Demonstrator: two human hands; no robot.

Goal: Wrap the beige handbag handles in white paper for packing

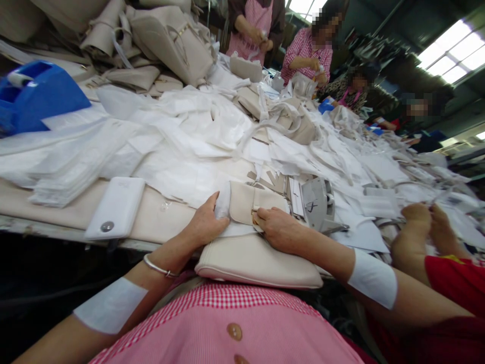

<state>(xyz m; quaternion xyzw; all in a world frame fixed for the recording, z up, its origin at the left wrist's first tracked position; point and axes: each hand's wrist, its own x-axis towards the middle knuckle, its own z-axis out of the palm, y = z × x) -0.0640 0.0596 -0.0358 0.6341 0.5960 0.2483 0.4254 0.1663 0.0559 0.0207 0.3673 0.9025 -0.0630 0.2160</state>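
A cream handbag (257,260) lies at the table's front edge, close against my apron. Its upper panel (242,202) has a narrow strap and gold-coloured metal at the middle, with white sheet material along its left side and below it. My left hand (206,220) grips the left side of this panel and the white sheet, thumb on top; its other fingers are partly hidden. The fingers of my right hand (278,227) are bent in a pinch over the strap end and the gold metal, which they partly cover.
A white power bank (116,207) lies left, below a blue tape dispenser (41,96). White wrapping sheets (182,121) spread across the table. Scissors (335,228) and a grey tape dispenser (318,202) are right of the bag. A neighbour's hands (417,222) work farther right; several people stand opposite.
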